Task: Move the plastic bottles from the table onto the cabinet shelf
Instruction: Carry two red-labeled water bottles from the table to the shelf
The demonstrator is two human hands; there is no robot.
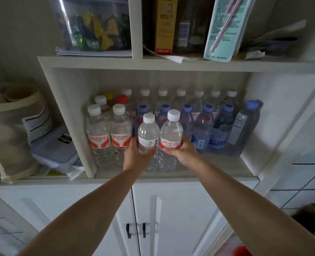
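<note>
I hold two clear plastic bottles with white caps upright at the front of the cabinet shelf [208, 168]. My left hand [137, 154] grips the smaller bottle with a white label [148, 133] from below. My right hand [183, 151] grips the taller bottle with a red-and-white label [171, 133]. The two bottles stand side by side, touching or nearly so. Whether their bases rest on the shelf I cannot tell. Behind them stand several bottles: white-capped ones [180, 100] in the back row, blue-capped ones [205, 126] in the middle, and two red-labelled ones [109, 139] at the left.
An upper shelf [171, 63] holds a clear bag, papers, a yellow box and a pale green pack. Left of the cabinet lie stacked plastic containers [53, 150] and paper bowls. Two white cabinet doors with black handles [136, 230] close off the space below. Bare shelf shows at the front right.
</note>
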